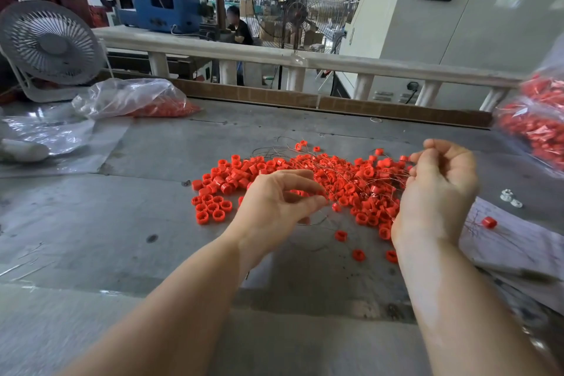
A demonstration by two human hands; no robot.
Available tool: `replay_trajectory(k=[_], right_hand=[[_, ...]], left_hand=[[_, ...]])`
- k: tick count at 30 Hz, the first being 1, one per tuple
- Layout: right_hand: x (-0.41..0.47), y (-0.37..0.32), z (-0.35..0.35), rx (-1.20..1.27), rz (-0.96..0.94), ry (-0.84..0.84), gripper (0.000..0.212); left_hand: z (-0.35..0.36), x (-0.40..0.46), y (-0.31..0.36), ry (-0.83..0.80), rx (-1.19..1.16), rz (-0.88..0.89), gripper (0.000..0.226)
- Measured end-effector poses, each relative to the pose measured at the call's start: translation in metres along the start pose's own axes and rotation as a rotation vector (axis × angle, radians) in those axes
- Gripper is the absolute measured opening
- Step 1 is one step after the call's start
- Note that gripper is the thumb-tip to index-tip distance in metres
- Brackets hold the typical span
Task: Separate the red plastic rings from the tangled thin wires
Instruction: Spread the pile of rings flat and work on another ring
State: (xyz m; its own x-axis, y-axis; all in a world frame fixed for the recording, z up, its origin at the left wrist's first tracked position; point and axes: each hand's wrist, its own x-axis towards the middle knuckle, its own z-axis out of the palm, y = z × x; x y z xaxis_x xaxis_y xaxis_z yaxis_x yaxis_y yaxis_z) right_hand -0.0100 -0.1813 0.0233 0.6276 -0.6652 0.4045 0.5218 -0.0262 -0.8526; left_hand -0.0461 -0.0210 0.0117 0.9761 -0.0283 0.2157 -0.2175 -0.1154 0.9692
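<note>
Teasing tangled thin grey wires [345,175] out of the pile of small red plastic rings [305,180] mid grey metal bench [137,207], left hand [274,201] pinching a strand, right hand [439,189] curled, seemingly gripping wire ends. Next, probably: drawing the strands apart slowly, shaking rings loose. No legible writing anywhere.

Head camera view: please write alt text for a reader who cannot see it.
Two bare hands, left hand and right hand, pinch thin wires above a pile of red plastic rings on a grey table. Clear bags of red rings lie behind, near a white fan.
</note>
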Motion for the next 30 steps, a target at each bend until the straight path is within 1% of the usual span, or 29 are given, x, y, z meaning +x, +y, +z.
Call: replay_trajectory(k=[3, 7, 9, 11, 16, 21, 26, 30], right_hand=[[-0.005, -0.003, 0.003, 0.014, 0.000, -0.141, 0.029], [-0.016, -0.006, 0.006, 0.000, -0.006, -0.416, 0.028], [-0.022, -0.008, 0.008, -0.016, -0.015, -0.530, 0.022], [-0.027, -0.009, 0.009, -0.026, -0.033, -0.606, 0.022], [-0.030, -0.009, 0.010, -0.036, -0.046, -0.656, 0.029], [-0.031, -0.010, 0.009, -0.003, -0.008, -0.678, 0.023], [-0.031, -0.014, 0.009, 0.086, 0.103, -0.724, 0.030], [-0.031, -0.018, 0.008, 0.155, 0.215, -0.760, 0.032]], left_hand=[[-0.005, 0.002, 0.000, 0.043, -0.195, -0.046, 0.014], [-0.007, 0.005, 0.000, 0.023, -0.471, -0.066, 0.014], [-0.008, 0.005, 0.000, -0.006, -0.547, -0.043, 0.017], [-0.009, 0.005, 0.000, -0.038, -0.601, -0.029, 0.020], [-0.010, 0.005, 0.002, -0.050, -0.715, -0.059, 0.025], [-0.009, 0.004, 0.004, -0.044, -0.748, -0.068, 0.027], [-0.008, 0.004, 0.004, -0.007, -0.655, -0.048, 0.018], [-0.009, 0.004, 0.003, -0.001, -0.658, -0.043, 0.015]])
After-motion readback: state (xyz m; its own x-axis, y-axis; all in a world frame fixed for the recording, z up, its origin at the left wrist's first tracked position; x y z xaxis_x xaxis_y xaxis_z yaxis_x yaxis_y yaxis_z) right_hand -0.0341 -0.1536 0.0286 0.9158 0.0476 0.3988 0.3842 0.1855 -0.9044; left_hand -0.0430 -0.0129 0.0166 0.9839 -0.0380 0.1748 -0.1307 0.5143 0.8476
